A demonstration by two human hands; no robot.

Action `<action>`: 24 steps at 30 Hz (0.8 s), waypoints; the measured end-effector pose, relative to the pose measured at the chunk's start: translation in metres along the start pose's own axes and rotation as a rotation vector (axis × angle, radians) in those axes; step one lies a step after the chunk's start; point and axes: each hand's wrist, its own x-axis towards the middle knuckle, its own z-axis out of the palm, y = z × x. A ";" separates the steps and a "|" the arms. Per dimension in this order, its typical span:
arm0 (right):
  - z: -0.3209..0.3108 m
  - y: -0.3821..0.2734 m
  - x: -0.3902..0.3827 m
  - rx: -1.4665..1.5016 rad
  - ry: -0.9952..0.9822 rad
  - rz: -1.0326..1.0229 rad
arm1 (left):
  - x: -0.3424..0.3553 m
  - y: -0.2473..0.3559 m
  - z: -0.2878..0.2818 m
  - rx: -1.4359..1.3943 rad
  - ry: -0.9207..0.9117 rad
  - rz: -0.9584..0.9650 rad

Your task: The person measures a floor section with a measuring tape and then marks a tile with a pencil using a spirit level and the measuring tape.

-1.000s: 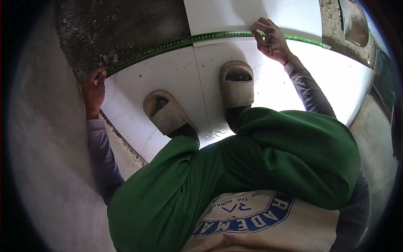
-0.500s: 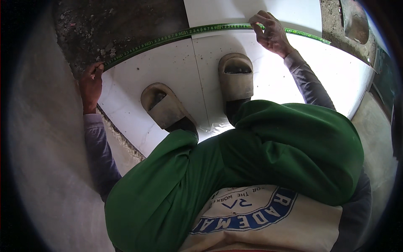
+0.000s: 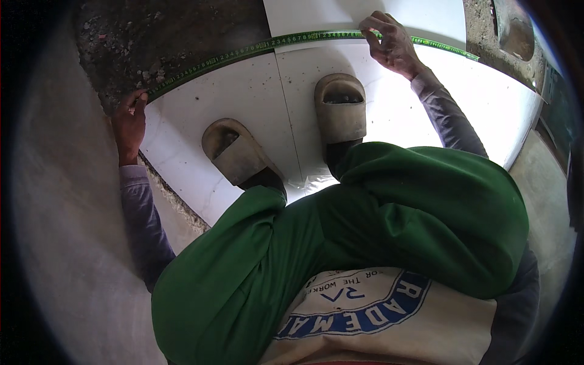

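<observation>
White tiles (image 3: 243, 115) meet rough mortar (image 3: 170, 36); left hand (image 3: 129, 125) pins the tape (image 3: 255, 47) end, right hand (image 3: 392, 45) pinches it taut. Measuring looks under way, no mark visible.

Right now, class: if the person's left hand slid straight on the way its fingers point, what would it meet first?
The left hand already touches the green tape measure; beyond lies rough dark ground, probably.

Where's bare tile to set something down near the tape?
Free: white tile between left hand and left sandal; tile right of the right sandal, below the right hand. Crowded: along the green tape measure, and around both sandals.
</observation>
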 end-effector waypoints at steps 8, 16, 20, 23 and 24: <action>0.002 0.009 -0.005 0.041 0.026 0.018 | -0.001 -0.005 0.004 -0.059 0.010 0.046; 0.003 0.014 -0.007 0.056 0.037 -0.017 | -0.004 0.008 0.000 0.018 -0.014 0.004; -0.001 0.013 -0.006 0.034 0.004 0.043 | -0.001 0.006 0.001 -0.056 -0.018 0.015; -0.003 0.012 -0.006 0.022 0.005 0.057 | 0.002 0.010 0.004 -0.022 -0.022 0.020; -0.004 0.012 -0.004 0.020 0.003 0.051 | 0.003 0.011 0.005 -0.044 -0.015 0.026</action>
